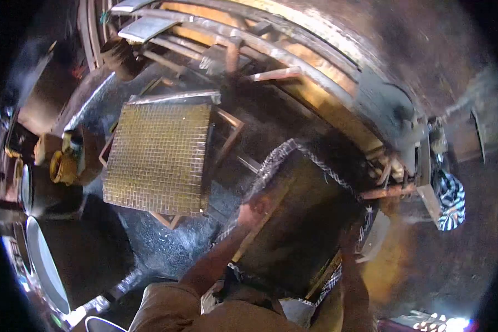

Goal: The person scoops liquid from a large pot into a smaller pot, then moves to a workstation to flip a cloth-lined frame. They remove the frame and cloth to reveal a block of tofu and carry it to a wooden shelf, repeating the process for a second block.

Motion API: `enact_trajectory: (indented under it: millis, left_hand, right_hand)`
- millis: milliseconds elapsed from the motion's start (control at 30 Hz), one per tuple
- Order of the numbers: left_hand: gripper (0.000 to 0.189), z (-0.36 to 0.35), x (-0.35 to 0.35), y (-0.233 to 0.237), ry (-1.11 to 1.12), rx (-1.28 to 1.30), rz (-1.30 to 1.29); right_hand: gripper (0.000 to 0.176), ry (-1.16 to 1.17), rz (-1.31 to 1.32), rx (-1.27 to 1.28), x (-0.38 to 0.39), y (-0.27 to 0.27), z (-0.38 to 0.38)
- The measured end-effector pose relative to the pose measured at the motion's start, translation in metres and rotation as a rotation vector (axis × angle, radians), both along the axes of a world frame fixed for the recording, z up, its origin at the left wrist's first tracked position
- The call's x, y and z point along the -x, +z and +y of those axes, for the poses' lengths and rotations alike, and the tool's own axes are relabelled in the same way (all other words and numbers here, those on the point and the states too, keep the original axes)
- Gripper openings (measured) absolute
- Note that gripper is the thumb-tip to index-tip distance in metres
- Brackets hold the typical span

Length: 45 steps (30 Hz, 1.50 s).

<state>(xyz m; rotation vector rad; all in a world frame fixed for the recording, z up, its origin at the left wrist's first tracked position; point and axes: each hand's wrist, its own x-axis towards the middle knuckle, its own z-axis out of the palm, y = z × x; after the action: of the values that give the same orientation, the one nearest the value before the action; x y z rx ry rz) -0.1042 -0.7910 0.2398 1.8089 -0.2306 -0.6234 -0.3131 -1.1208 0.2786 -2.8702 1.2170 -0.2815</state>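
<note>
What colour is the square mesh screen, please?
The mesh screen is golden yellow; head view shows it best.

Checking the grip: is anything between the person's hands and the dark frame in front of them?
Nothing visible. The left hand grips the dark frame directly at its left edge; the right hand is at its right edge, too dim to judge. The gold mesh screen lies apart, to the left.

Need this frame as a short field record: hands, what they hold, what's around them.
left hand: grips the left edge of the sack
right hand: at the sack's right edge, grip too dark to tell
sack: dark, woven rim, between both hands
mesh screen: framed, tilted, left of the sack, apart from it
drum: large curved metal, behind
other: yellow object far left; striped cloth far right
</note>
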Motion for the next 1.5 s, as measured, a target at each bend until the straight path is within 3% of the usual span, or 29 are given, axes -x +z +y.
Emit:
enact_trajectory:
  millis: [33,133,200,267,300,333,400,433,500,533,600,667,767,833,867,933,967,1033,1067,1100,1133,1167,1267,1333,1367,1400,1433,1467,1500]
  left_hand:
    - [0.034,0.014,-0.007,0.028,0.243,0.131,0.002]
    - [0.032,0.075,-0.006,-0.056,0.325,0.003,-0.071]
    - [0.033,0.124,0.026,-0.145,0.036,-0.374,0.029]
    - [0.034,0.161,0.071,-0.231,-0.429,-0.401,-0.6]
    - [0.034,0.167,0.095,-0.241,-0.293,-0.154,-0.595]
    - [0.034,0.173,0.108,-0.246,-0.159,0.09,-0.584]
    - [0.03,0.179,0.105,-0.182,-0.116,0.049,-0.401]
    - [0.03,0.178,0.104,-0.158,-0.108,0.047,-0.4]
    - [0.028,0.176,0.102,-0.128,0.163,-0.127,0.219]
    - [0.028,0.177,0.098,-0.127,0.17,-0.131,0.219]
    - [0.022,0.178,0.096,-0.121,0.275,-0.187,0.147]
    - [0.021,0.176,0.094,-0.124,0.253,-0.305,0.141]
    - [0.022,0.18,0.099,-0.124,0.205,-0.298,0.064]
    - [0.025,0.192,0.113,-0.107,0.543,0.248,0.369]
    - [0.025,0.196,0.114,-0.082,0.533,0.242,0.352]
    - [0.03,0.202,0.119,-0.02,0.643,0.591,0.563]
    - [0.03,0.201,0.133,-0.008,0.636,0.586,0.55]
    - [0.028,0.195,0.17,0.009,0.348,0.431,0.33]
    - [0.028,0.169,0.188,0.026,0.304,0.502,0.506]
    - [0.026,0.143,0.215,0.014,0.126,0.258,0.214]
    - [0.025,0.111,0.233,0.017,-0.017,0.079,0.074]
    - [0.025,0.079,0.246,0.019,-0.162,-0.101,-0.069]
    - [0.023,0.022,0.275,-0.033,-0.58,-0.086,-0.098]
    - [0.026,0.011,0.232,0.021,-0.612,-0.338,-0.188]
    - [0.027,0.006,0.187,0.074,-0.555,-0.544,-0.175]
    - [0.029,0.002,0.151,0.113,-0.493,-0.747,-0.166]
    - [0.023,0.005,0.128,0.063,-0.321,-0.668,-0.092]
    - [0.024,0.009,0.095,0.067,-0.316,-0.611,-0.203]
    - [0.024,0.011,0.075,0.031,0.096,-0.538,-0.721]
  right_hand:
    - [0.048,0.233,-0.14,0.108,-0.033,0.001,-0.013]
    - [0.034,0.436,-0.174,-0.157,-0.182,0.036,0.022]
    - [0.029,0.621,-0.155,-0.194,-0.26,0.026,0.053]
    - [0.026,0.731,0.04,-0.087,-0.322,0.03,0.108]
    - [0.025,0.659,0.25,-0.114,-0.344,0.035,0.137]
    - [0.026,0.769,0.294,-0.068,-0.36,0.008,0.137]
    - [0.024,0.714,0.646,0.126,-0.386,-0.019,0.158]
    - [0.024,0.723,0.646,0.128,-0.389,-0.033,0.161]
    - [0.024,0.7,0.792,0.22,-0.392,-0.058,0.163]
    - [0.024,0.708,0.79,0.219,-0.397,-0.067,0.164]
    - [0.026,0.553,0.706,0.066,-0.397,-0.079,0.159]
    - [0.023,0.584,0.623,0.045,-0.407,-0.079,0.146]
    - [0.023,0.355,0.098,-0.139,-0.433,-0.043,0.126]
    - [0.02,0.227,-0.117,-0.138,-0.444,-0.018,0.097]
    - [0.018,0.148,-0.184,-0.1,-0.445,-0.013,0.072]
    - [0.015,0.223,-0.543,-0.181,-0.41,0.023,0.043]
    - [0.016,0.161,-0.612,-0.147,-0.39,0.026,0.025]
    - [0.016,0.101,-0.736,-0.19,-0.339,0.029,-0.002]
    - [0.016,-0.002,-0.89,-0.565,-0.311,0.001,-0.025]
    - [0.017,-0.168,-1.076,-0.896,-0.283,-0.028,-0.049]
    - [0.014,-0.178,-0.559,-0.207,-0.245,-0.036,-0.047]
    - [0.018,-0.217,-0.425,-0.088,-0.207,-0.045,-0.048]
    - [0.028,-0.24,-0.208,-0.31,-0.105,-0.043,-0.08]
    - [0.039,-0.249,-0.074,-0.259,-0.039,-0.014,-0.085]
    - [0.046,-0.261,-0.002,-0.185,-0.008,0.006,-0.079]
    - [0.05,-0.181,-0.155,-0.064,0.027,-0.017,-0.087]
    - [0.049,-0.177,-0.223,-0.157,0.071,-0.022,-0.079]
    - [0.048,-0.22,-0.295,-0.341,0.112,-0.029,-0.06]
    - [0.047,-0.281,-0.328,-0.505,0.155,-0.039,-0.036]
